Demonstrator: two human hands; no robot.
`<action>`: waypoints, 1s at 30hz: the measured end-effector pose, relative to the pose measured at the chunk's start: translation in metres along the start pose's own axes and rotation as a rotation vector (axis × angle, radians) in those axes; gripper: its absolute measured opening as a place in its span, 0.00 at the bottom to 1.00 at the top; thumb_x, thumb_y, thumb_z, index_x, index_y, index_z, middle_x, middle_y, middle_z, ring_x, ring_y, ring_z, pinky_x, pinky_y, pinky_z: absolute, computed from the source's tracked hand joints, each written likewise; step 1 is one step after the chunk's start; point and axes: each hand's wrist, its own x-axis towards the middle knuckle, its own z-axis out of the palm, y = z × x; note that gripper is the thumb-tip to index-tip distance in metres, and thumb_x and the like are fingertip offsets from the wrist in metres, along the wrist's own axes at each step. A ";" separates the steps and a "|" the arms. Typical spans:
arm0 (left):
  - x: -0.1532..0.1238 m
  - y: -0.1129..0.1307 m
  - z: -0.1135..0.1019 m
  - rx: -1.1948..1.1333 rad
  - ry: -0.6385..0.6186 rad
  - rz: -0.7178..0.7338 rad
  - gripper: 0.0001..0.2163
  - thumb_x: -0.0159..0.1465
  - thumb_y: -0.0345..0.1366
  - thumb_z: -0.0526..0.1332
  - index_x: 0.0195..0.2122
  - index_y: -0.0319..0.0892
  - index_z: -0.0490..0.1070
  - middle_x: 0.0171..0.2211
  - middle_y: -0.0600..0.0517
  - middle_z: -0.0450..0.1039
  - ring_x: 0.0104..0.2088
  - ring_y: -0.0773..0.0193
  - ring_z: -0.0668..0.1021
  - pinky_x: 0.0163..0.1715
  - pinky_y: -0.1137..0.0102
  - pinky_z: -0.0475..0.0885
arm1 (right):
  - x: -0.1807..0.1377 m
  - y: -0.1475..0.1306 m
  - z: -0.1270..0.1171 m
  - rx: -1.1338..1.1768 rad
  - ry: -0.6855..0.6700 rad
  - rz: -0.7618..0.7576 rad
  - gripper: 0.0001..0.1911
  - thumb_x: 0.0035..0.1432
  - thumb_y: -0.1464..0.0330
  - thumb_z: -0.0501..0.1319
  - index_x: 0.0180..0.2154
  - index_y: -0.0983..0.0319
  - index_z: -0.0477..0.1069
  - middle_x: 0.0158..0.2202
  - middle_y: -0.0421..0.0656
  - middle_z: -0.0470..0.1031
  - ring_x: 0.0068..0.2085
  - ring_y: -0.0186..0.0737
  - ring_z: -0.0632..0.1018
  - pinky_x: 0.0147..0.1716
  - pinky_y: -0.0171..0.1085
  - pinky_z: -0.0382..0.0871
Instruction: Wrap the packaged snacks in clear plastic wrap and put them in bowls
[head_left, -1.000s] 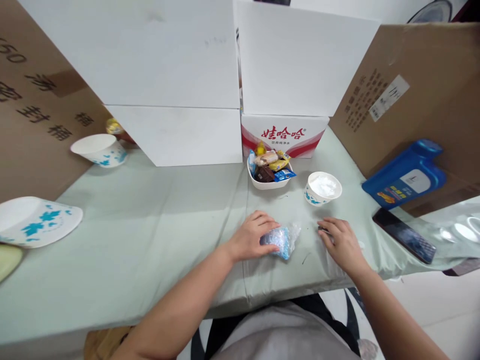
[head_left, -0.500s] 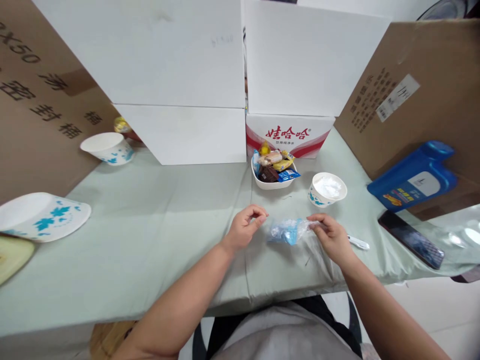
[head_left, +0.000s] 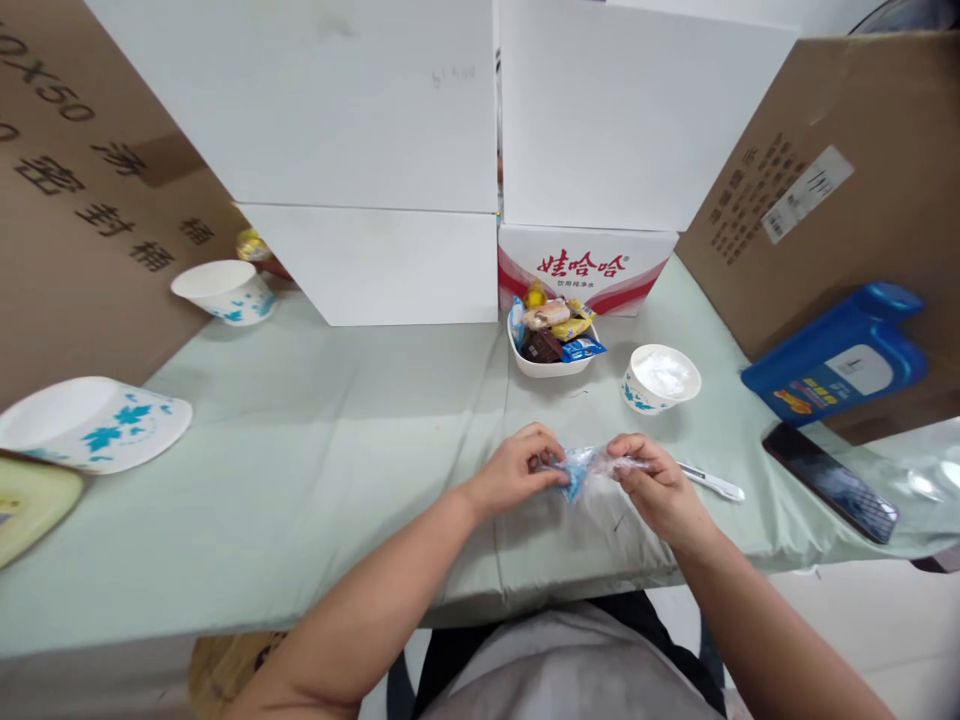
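A small clear plastic bag with blue on it (head_left: 578,472) is stretched between my hands, just above the cloth-covered table (head_left: 337,430). My left hand (head_left: 523,467) pinches its left end between thumb and fingers. At the other end, the twisted clear plastic is gripped by my right hand (head_left: 651,483). What the bag contains I cannot make out. Partly behind my right hand lies a white utility knife (head_left: 714,482). Beyond the hands stand a white bowl (head_left: 551,369) heaped with wrapped snacks and a paper cup (head_left: 643,391) with crumpled clear plastic inside.
At right, a blue bottle (head_left: 836,355) leans by a cardboard box (head_left: 802,240), with a phone (head_left: 831,483) in front. On the left are two paper bowls (head_left: 244,303) and a pale yellow container (head_left: 45,505). White panels (head_left: 375,265) and a printed box (head_left: 585,268) close off the back.
My left hand has moved right and taken hold of the bag's left end, which it was apart from. My right hand keeps its grip. The view has shifted slightly.
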 end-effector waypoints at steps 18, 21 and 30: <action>0.012 0.004 -0.040 -0.662 0.778 -0.269 0.18 0.41 0.34 0.72 0.30 0.41 0.65 0.22 0.61 0.65 0.20 0.75 0.68 0.20 0.79 0.61 | 0.015 0.002 -0.041 0.125 0.395 0.043 0.17 0.44 0.58 0.72 0.35 0.59 0.75 0.28 0.37 0.69 0.24 0.29 0.66 0.22 0.32 0.65; 0.011 0.006 -0.042 -0.634 0.767 -0.321 0.17 0.41 0.34 0.70 0.31 0.41 0.67 0.22 0.61 0.65 0.18 0.76 0.66 0.16 0.79 0.56 | 0.017 0.005 -0.041 0.129 0.430 0.064 0.18 0.43 0.58 0.73 0.34 0.60 0.76 0.25 0.36 0.67 0.22 0.27 0.63 0.19 0.31 0.62; 0.008 0.009 -0.046 -0.453 0.791 -0.319 0.10 0.44 0.32 0.66 0.23 0.42 0.63 0.12 0.63 0.58 0.12 0.76 0.60 0.13 0.79 0.50 | 0.016 0.015 -0.050 -0.040 0.497 0.091 0.20 0.48 0.51 0.69 0.29 0.62 0.73 0.17 0.33 0.58 0.18 0.27 0.58 0.15 0.30 0.54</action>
